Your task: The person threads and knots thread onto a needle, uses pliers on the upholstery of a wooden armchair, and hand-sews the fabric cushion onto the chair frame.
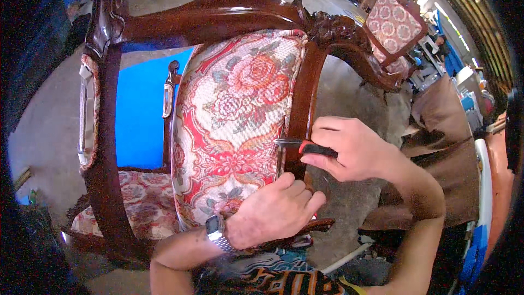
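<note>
The right grip (352,152) is wrapped around the black-and-red handle of a pointed tool (321,149), its metal tip at the edge of the floral fabric (232,123) beside the dark wooden chair frame (301,104), while the left grip (279,207) curls lower along that edge, whether pinching anything I cannot tell.

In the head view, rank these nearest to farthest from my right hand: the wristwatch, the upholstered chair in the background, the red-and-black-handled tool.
1. Red-and-black-handled tool: held in the right hand.
2. Wristwatch: leftward, on the left wrist.
3. Upholstered chair: background, upper right.
</note>
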The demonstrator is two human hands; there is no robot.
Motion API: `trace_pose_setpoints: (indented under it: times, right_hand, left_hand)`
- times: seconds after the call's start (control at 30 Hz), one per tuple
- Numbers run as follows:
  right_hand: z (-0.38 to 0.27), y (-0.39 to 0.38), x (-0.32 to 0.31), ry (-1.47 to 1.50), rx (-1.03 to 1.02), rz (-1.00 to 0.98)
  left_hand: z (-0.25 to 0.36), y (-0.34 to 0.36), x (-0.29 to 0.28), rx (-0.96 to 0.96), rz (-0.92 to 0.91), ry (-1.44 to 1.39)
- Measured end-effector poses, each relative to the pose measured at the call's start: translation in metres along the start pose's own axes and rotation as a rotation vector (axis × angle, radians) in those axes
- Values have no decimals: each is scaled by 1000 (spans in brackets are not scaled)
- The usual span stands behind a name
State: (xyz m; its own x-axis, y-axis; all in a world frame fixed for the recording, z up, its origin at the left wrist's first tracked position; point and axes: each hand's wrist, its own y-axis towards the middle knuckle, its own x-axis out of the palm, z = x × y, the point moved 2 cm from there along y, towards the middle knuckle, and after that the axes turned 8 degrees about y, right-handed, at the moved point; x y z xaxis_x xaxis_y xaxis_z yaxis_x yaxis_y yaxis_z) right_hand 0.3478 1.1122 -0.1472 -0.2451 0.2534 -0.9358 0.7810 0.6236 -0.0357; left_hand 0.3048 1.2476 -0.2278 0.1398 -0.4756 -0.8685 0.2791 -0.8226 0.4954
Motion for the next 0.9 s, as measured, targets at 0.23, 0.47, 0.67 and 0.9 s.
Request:
trace_pose_setpoints:
  times: [0.23,0.47,0.67,0.9]
  right_hand:
    - [10,-23,18,135,-6,118]
    - [3,-11,5,-703,-392,535]
    - [4,-18,6,92,-70,56]
    - [10,-12,9,-331,-267,387]
  left_hand:
    - [5,-1,-3,19,-58,-24]
    - [7,-2,-4,3,-32,-45]
    - [7,-3,-4,14,-50,5]
    - [6,-1,-1,-5,-9,10]
